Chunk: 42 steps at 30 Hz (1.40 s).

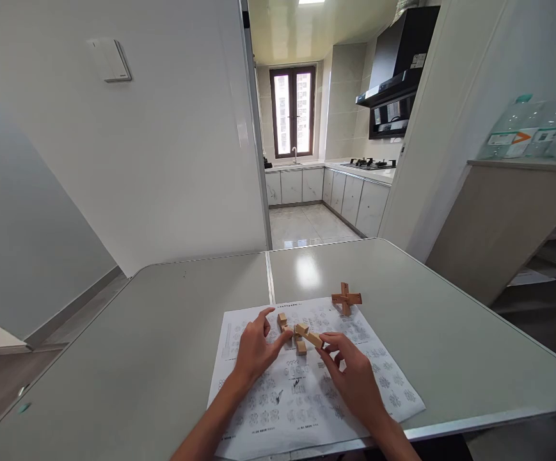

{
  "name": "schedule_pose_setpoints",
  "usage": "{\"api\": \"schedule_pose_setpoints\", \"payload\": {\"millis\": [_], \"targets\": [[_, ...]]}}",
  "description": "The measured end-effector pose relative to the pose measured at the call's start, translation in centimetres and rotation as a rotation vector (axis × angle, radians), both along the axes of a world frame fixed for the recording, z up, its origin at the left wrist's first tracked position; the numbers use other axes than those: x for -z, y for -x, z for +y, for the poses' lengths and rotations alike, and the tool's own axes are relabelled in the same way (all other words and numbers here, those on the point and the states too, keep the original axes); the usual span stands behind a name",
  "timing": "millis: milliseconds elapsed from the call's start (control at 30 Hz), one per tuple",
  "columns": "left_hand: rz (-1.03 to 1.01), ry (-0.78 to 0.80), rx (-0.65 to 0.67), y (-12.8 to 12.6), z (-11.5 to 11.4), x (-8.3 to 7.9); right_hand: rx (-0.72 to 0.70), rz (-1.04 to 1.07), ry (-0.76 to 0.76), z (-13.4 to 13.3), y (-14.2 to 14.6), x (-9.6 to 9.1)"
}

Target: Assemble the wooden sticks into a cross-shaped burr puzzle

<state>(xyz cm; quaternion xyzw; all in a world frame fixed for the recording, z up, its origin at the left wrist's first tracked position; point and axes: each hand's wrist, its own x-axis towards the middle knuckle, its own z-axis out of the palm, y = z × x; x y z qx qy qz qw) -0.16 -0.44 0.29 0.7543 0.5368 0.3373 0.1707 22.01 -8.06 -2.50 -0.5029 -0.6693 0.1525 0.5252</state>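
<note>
Just below the centre of the frame, on a printed sheet (306, 403) spread over the grey table (162, 333): a loose cluster of wooden puzzle pieces (299, 333). Touched on its left side by the thumb of the left hand (253, 351), fingers spread, index lifted, nothing gripped. Pinched at the right end of one bar by the fingertips of the right hand (354, 379). Further up and right, at the sheet's top corner, apart from both hands, an assembled wooden cross (346, 298).
</note>
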Motion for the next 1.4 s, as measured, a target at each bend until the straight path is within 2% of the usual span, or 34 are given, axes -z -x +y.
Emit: {"api": "schedule_pose_setpoints", "payload": {"millis": [67,133,267,367,600,800,1033,1233,1400], "targets": [[-0.132,0.046,0.041,-0.2,-0.3,-0.5,-0.029,0.003,-0.035,0.0,0.1,0.0],[-0.255,0.131,0.154,-0.5,-0.7,-1.1,-0.079,-0.009,-0.056,-0.1,0.1,0.1],[-0.412,0.435,0.437,-0.9,-1.3,-1.9,-0.164,-0.061,-0.067,-0.1,0.1,0.2],[-0.492,0.597,0.551,-1.1,-1.2,-1.9,-0.171,-0.079,-0.059,-0.1,0.1,0.1],[-0.602,0.58,0.447,-1.0,-0.5,-1.1,-0.059,-0.115,0.072,0.0,0.3,-0.2],[-0.609,0.543,0.411,-1.1,-0.5,-1.1,-0.113,-0.182,0.146,0.5,0.5,0.6],[-0.628,0.536,0.363,-1.0,-0.5,-1.3,-0.144,-0.291,0.138,0.6,0.5,0.9],[-0.658,0.549,0.327,-0.8,-0.3,-1.1,-0.105,-0.235,0.148,0.4,0.6,0.0],[-0.65,0.541,0.271,-0.9,-0.1,-0.4,-0.059,-0.164,0.153,0.5,0.3,0.4]]}}
